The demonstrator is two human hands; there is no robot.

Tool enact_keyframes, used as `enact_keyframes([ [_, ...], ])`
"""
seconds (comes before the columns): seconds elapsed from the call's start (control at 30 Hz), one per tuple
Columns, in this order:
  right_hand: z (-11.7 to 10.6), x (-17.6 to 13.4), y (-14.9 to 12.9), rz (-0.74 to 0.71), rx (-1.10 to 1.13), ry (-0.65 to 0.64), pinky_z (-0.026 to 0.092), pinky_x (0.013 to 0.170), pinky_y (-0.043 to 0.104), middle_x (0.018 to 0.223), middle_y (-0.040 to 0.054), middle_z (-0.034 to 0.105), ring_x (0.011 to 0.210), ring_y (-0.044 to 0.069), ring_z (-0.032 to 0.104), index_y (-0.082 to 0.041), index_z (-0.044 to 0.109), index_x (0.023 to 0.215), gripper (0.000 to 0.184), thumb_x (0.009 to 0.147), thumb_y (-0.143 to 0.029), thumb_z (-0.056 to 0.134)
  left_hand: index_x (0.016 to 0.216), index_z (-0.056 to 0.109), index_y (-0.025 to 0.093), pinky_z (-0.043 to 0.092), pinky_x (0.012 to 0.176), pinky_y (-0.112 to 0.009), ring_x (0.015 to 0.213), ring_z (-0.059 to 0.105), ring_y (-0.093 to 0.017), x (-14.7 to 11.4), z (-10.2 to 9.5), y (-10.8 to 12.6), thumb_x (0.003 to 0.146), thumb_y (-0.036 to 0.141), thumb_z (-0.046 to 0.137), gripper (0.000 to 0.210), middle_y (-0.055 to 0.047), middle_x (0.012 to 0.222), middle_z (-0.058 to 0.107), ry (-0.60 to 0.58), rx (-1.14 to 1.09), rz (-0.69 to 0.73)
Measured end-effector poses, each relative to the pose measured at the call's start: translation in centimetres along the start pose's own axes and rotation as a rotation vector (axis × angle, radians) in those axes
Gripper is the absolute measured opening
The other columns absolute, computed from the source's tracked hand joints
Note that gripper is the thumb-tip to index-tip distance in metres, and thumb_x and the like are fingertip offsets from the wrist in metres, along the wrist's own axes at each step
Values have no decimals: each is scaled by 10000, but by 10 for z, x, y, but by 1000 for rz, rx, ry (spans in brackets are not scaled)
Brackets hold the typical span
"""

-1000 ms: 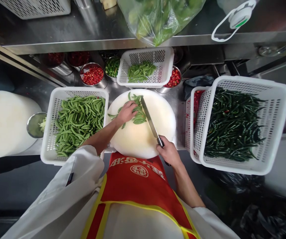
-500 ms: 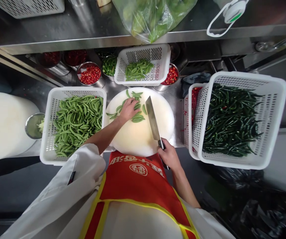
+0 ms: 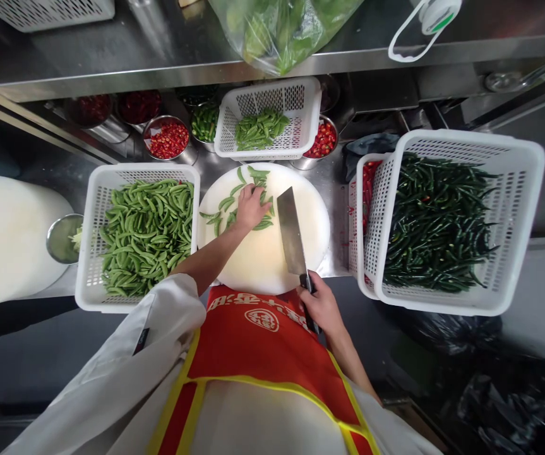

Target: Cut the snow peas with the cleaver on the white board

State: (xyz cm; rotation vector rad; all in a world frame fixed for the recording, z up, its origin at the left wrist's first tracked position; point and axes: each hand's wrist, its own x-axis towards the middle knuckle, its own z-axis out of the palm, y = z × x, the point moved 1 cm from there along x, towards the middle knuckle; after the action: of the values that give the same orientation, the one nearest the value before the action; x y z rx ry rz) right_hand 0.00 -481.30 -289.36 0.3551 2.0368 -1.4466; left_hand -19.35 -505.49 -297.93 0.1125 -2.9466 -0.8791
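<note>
Near the far left of the round white chopping board (image 3: 248,268), my left hand (image 3: 252,207) is curled over several green pea pods (image 3: 227,203), its fingers bent down among them. What lies under the palm is hidden. At the board's near right edge, my right hand (image 3: 322,304) grips the black handle of a cleaver (image 3: 292,230). Its wide blade lies over the board, tip pointing away from me, its broad face showing, just right of the pods. Loose pods are scattered on the board around my left hand.
A white basket of pea pods (image 3: 195,253) stands left; a smaller basket (image 3: 295,136) holds pods behind the board. Right is a basket of dark green chillies (image 3: 521,227). Metal bowls of chopped red chillies (image 3: 168,140) line the back, under a steel shelf (image 3: 125,81).
My left hand has shifted slightly right and bunched its fingers over the pods. The cleaver blade has turned to show more of its broad face. The view has shifted a little.
</note>
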Motion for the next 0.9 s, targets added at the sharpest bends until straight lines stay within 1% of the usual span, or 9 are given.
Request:
enact_keyframes([
  [0.13,-9,-1,3,2,19,60,438,496,268,557,-59,573,488,174,562,-219,582,1101,348,784,-360,598,1218,631,218,435,1131,-482,1245,520,-299,-4,7,10,894,250,664,327,-122,1302,560,-48,1,83],
  [0.23,-16,-1,8,-13,26,76,442,499,265,560,-60,579,485,171,563,-236,568,1039,258,808,-348,584,1214,642,200,439,1143,-442,1247,523,-292,-7,12,19,898,241,649,318,-121,1307,569,-118,20,151],
  [0.3,-21,1,11,-14,20,86,444,501,264,566,-62,574,487,170,568,-243,562,1003,215,814,-343,581,1210,650,212,447,1142,-411,1238,535,-268,-10,16,24,920,196,591,296,-99,1296,584,-168,10,212],
  [0.4,-30,4,11,-20,-35,112,444,513,268,589,-58,579,502,172,578,-240,578,1015,231,813,-351,582,1217,657,231,441,1160,-393,1262,545,-234,-15,19,28,948,165,532,304,-74,1327,596,-278,-50,346],
  [0.47,-36,5,10,-41,-105,136,443,532,273,598,-52,582,507,169,568,-230,602,1052,268,816,-356,575,1232,655,232,439,1165,-387,1301,540,-225,-16,17,25,947,188,565,302,-74,1387,579,-334,-110,394],
  [0.57,-42,6,7,-62,-230,148,432,551,279,569,-52,566,500,169,545,-213,626,1127,344,823,-359,559,1235,646,224,469,1133,-372,1306,556,-224,-15,4,15,905,219,657,330,-84,1395,568,-327,-185,363],
  [0.7,-42,8,5,-100,-316,86,437,585,279,576,-44,578,529,179,576,-192,622,1242,443,845,-366,527,1150,664,221,511,1058,-365,1176,621,-224,-17,-13,-3,876,240,703,278,-66,1223,634,-301,-136,303],
  [0.8,-42,11,2,-117,-367,73,440,607,279,592,-34,595,556,188,600,-173,610,1310,509,844,-350,510,1128,673,206,518,1026,-376,1120,634,-239,-22,-15,-7,883,242,708,250,-73,1166,663,-302,-58,297],
  [0.9,-47,15,-2,-156,-439,71,438,626,278,638,-21,627,579,190,608,-177,604,1350,548,830,-314,497,1132,679,193,514,1017,-387,1105,638,-251,-29,-10,-3,899,228,694,236,-86,1146,677,-266,-8,301],
])
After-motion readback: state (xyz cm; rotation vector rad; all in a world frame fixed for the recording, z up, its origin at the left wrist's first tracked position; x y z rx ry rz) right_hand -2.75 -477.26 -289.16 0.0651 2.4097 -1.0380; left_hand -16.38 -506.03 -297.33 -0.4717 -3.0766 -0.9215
